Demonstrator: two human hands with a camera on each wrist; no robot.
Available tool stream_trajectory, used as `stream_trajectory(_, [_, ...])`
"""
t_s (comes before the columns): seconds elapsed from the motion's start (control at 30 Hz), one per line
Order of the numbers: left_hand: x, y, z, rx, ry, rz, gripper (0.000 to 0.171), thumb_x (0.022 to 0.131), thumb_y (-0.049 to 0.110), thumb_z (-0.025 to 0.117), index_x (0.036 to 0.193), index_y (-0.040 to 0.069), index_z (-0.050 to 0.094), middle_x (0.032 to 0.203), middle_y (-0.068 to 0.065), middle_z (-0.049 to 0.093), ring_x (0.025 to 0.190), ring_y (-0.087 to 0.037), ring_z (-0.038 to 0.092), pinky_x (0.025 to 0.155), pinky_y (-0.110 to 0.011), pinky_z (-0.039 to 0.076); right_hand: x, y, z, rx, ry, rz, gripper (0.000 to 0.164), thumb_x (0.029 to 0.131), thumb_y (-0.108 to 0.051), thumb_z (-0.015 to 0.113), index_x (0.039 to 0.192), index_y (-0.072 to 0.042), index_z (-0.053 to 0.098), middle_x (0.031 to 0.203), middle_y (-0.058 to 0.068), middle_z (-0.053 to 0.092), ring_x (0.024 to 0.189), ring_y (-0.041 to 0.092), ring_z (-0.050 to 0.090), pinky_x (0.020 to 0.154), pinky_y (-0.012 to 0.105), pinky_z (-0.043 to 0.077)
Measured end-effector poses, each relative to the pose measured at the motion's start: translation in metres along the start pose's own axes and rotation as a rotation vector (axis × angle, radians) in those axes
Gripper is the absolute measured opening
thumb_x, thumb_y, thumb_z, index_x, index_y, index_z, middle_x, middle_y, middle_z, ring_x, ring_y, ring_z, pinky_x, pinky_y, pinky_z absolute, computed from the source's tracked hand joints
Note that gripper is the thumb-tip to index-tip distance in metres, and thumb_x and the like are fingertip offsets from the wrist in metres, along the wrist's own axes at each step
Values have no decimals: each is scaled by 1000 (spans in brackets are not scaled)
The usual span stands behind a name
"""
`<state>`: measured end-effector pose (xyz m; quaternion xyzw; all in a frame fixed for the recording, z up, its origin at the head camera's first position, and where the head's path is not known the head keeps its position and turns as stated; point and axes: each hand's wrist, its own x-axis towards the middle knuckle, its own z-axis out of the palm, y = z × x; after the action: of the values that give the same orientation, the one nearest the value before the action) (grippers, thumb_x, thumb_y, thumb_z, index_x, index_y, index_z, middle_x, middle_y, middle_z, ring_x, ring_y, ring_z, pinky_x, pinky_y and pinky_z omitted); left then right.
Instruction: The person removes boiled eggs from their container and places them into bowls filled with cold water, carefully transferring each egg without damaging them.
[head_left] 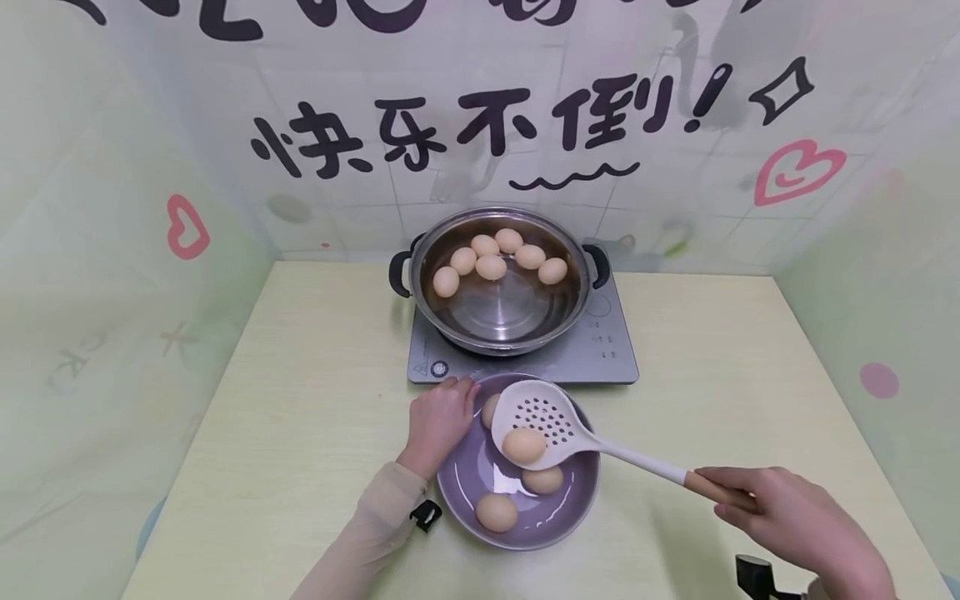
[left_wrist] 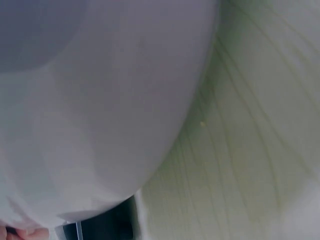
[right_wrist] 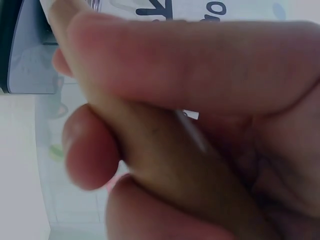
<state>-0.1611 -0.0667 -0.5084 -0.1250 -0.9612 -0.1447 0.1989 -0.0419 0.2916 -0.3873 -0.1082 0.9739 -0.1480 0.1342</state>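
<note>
My right hand (head_left: 798,512) grips the wooden handle (right_wrist: 160,145) of a white slotted skimmer (head_left: 551,421), with thumb and fingers around it. One egg (head_left: 524,446) rests on the skimmer's head, above a purple bowl (head_left: 465,467). Inside the bowl are an egg (head_left: 497,512) near the front, another egg (head_left: 543,479) beside the skimmer, and a third egg (head_left: 489,411) partly hidden behind it. At the bowl's left rim, my left hand (head_left: 441,423) holds on with bent fingers. The bowl's pale outer side (left_wrist: 115,125) fills much of the left wrist view.
Behind the bowl, a steel pot (head_left: 498,321) with two black handles holds liquid and several eggs (head_left: 491,267). It stands on a grey induction cooker (head_left: 585,358). The light wooden table (head_left: 315,367) meets printed wall sheets (head_left: 480,183) at the back and sides.
</note>
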Motion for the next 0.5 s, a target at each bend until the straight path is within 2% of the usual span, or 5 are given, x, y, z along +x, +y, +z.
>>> stream_trajectory(0.33, [0, 0, -1, 0, -5, -5, 22, 88, 27, 56, 75, 11, 60, 64, -5, 58, 48, -27, 56, 38, -37, 40, 3, -5, 1, -39, 54, 15, 38, 75, -21, 72, 112, -26, 65, 99, -11, 67, 78, -2, 57, 58, 24, 40])
stream_trajectory(0.5, [0, 0, -2, -1, 2, -4, 21, 88, 27, 56, 76, 11, 62, 64, -5, 59, 47, -27, 56, 39, -37, 40, 3, -6, 2, -55, 119, 11, 41, 71, -19, 74, 110, -28, 66, 95, -13, 67, 73, -4, 55, 55, 23, 39])
